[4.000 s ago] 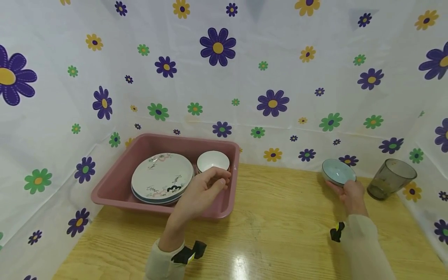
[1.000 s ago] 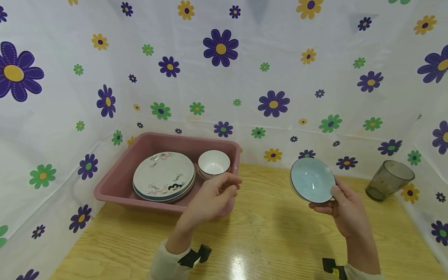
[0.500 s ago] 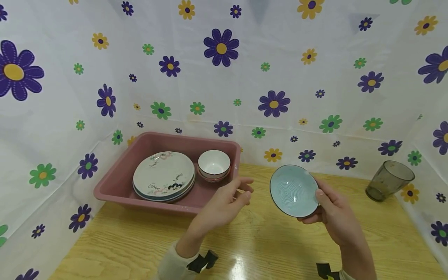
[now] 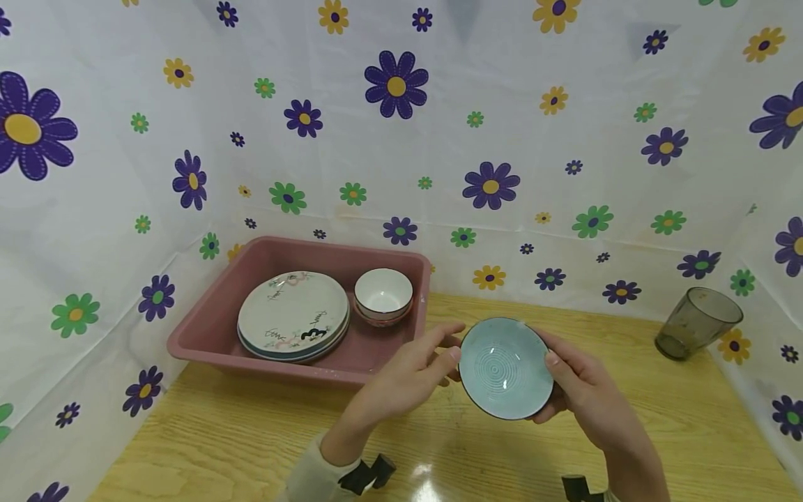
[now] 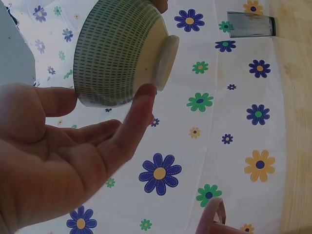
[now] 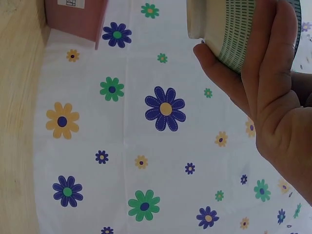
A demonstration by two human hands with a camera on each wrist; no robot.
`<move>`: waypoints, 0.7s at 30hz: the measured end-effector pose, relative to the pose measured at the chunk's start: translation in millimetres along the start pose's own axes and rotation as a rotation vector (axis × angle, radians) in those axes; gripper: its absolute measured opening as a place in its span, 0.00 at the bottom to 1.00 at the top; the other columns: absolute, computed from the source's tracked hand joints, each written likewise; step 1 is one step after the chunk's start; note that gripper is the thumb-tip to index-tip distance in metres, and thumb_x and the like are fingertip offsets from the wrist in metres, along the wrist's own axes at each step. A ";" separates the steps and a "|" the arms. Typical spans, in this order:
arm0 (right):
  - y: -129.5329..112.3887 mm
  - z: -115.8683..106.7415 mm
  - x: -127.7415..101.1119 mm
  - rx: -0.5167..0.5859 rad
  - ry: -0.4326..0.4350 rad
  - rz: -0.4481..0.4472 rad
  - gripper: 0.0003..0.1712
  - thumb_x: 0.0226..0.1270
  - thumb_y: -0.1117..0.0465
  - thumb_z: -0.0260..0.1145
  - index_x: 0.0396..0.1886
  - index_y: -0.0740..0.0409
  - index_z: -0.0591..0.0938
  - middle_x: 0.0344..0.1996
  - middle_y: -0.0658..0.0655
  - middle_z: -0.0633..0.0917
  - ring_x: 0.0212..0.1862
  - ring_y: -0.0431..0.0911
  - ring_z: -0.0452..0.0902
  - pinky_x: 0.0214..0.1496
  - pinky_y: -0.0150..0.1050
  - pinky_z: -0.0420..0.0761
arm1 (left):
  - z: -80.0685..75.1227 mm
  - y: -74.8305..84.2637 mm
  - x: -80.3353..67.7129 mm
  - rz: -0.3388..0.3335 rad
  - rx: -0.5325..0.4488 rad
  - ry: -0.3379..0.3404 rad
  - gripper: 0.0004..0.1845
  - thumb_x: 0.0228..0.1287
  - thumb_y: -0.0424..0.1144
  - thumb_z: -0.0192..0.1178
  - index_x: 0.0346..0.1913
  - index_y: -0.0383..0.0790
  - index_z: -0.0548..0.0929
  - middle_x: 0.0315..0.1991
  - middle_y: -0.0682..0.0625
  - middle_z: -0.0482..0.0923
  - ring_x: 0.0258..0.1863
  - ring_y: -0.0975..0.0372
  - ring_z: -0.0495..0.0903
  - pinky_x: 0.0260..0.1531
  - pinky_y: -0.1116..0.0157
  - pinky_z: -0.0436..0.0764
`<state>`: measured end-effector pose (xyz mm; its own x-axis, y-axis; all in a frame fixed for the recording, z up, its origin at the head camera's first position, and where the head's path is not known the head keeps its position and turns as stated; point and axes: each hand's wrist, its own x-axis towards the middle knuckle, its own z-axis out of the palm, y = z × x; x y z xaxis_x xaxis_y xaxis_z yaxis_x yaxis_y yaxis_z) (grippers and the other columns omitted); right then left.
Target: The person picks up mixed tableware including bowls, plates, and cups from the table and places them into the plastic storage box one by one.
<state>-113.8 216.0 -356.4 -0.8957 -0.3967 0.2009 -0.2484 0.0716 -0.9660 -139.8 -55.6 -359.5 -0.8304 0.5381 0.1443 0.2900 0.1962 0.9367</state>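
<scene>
A light blue bowl (image 4: 505, 367) with a ringed inside is held tilted above the table's middle. My right hand (image 4: 567, 387) grips it from the right, thumb on the rim and fingers behind. The right wrist view shows those fingers curled over the bowl's (image 6: 229, 24) green-dashed outside and cream foot, with the right hand (image 6: 273, 97) filling the right side. My left hand (image 4: 448, 348) reaches in from the left with straight fingers. In the left wrist view a fingertip of the left hand (image 5: 73, 146) touches the foot of the bowl (image 5: 122, 53).
A pink tub (image 4: 251, 362) stands at the back left, holding stacked patterned plates (image 4: 293, 315) and a white bowl (image 4: 383, 293). A grey glass (image 4: 698, 323) lies tilted at the far right against the floral cloth wall. The wooden table (image 4: 502, 460) is enclosed by cloth on three sides.
My right hand lifted the blue bowl from the back right and carried it left to the middle. My left hand moved right from the tub's edge and now touches the bowl.
</scene>
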 end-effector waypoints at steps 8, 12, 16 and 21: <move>-1.9 3.9 -0.8 -0.031 -0.013 0.042 0.28 0.83 0.60 0.42 0.75 0.70 0.57 0.59 0.78 0.68 0.23 0.54 0.84 0.25 0.47 0.85 | 1.9 -0.6 -0.3 -0.012 -0.129 -0.081 0.23 0.79 0.35 0.47 0.73 0.47 0.66 0.58 0.42 0.75 0.43 0.61 0.84 0.44 0.65 0.84; -4.3 4.1 -1.7 -0.049 -0.014 0.068 0.28 0.83 0.59 0.42 0.75 0.70 0.58 0.60 0.79 0.67 0.22 0.54 0.83 0.24 0.48 0.84 | 2.6 0.2 -0.8 -0.020 -0.170 -0.097 0.23 0.78 0.33 0.47 0.72 0.45 0.66 0.61 0.41 0.74 0.45 0.59 0.84 0.44 0.64 0.84; -6.7 2.9 -2.3 -0.065 -0.030 0.082 0.28 0.83 0.58 0.42 0.75 0.67 0.59 0.60 0.79 0.67 0.22 0.55 0.82 0.24 0.49 0.84 | 3.4 1.5 -1.2 -0.033 -0.208 -0.123 0.24 0.77 0.32 0.46 0.73 0.43 0.65 0.60 0.39 0.73 0.45 0.57 0.84 0.44 0.62 0.85; -6.8 1.1 -3.8 -0.097 -0.063 0.061 0.26 0.83 0.61 0.43 0.75 0.66 0.61 0.58 0.80 0.69 0.21 0.55 0.83 0.23 0.48 0.84 | 3.8 1.9 0.0 -0.043 -0.201 -0.163 0.24 0.77 0.30 0.46 0.73 0.41 0.64 0.59 0.39 0.73 0.45 0.58 0.82 0.44 0.62 0.85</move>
<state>-108.4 216.0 -350.8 -0.8859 -0.4455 0.1292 -0.2317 0.1838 -0.9553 -137.4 -52.1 -359.0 -0.7477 0.6608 0.0654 0.1423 0.0632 0.9878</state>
